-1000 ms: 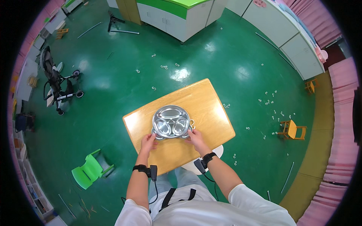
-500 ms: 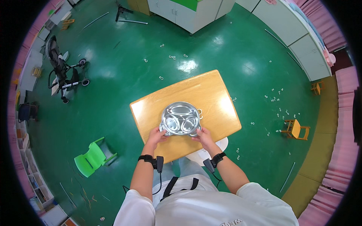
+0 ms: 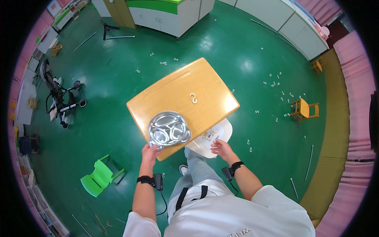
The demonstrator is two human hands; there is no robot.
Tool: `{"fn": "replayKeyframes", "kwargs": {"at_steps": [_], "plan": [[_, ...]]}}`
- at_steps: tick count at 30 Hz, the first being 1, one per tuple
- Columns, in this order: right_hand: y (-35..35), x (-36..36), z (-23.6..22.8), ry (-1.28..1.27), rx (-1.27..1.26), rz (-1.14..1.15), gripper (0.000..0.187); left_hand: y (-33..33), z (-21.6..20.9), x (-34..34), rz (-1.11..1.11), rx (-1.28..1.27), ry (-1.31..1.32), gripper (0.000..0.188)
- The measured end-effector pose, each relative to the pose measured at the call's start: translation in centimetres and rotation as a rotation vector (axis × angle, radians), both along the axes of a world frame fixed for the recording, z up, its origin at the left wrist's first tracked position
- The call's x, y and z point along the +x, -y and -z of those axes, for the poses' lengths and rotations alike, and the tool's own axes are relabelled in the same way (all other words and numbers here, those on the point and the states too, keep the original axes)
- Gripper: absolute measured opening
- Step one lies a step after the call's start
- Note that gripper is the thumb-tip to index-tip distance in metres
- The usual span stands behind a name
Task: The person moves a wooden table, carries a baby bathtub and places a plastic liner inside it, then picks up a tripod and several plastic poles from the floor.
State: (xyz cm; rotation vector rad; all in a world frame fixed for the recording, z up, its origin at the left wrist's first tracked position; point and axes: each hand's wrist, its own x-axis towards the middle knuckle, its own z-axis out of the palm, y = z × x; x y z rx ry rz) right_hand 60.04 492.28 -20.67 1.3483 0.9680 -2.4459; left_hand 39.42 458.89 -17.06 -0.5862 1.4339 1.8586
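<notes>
Near the left end of the table (image 3: 169, 89), toward the person, lies a round metal plate (image 3: 169, 125), its three hollows facing up; whether it rests fully flat is hard to tell. Its left ear (image 3: 152, 143) is at the left hand (image 3: 149, 155), whose thumb and fingertips close narrowly on it, so the plate lies ahead and to the right of that hand. The line through the two ears slants up to the right, about along the table's near edge, with the right ear (image 3: 186, 136) by that edge. The right hand (image 3: 223, 149) is clearly farther off, apart from the plate and holding nothing, fingers loosely spread and showing against the white seat (image 3: 225, 128) beside the table. Beyond the plate, to its right, a white hook (image 3: 193, 98) lies on the table.
</notes>
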Motion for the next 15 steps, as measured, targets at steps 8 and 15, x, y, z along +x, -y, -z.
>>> {"fn": "replayKeyframes", "kwargs": {"at_steps": [8,15], "plan": [[0.0,9.4,9.2,0.370,0.205,0.046,0.047,6.7,0.3,6.3,-0.243,0.012,-0.013,0.025],[-1.2,6.6,15.4,0.307,0.080,0.194,0.058,10.0,0.0,8.4,-0.321,-0.064,-0.095,0.021]]}}
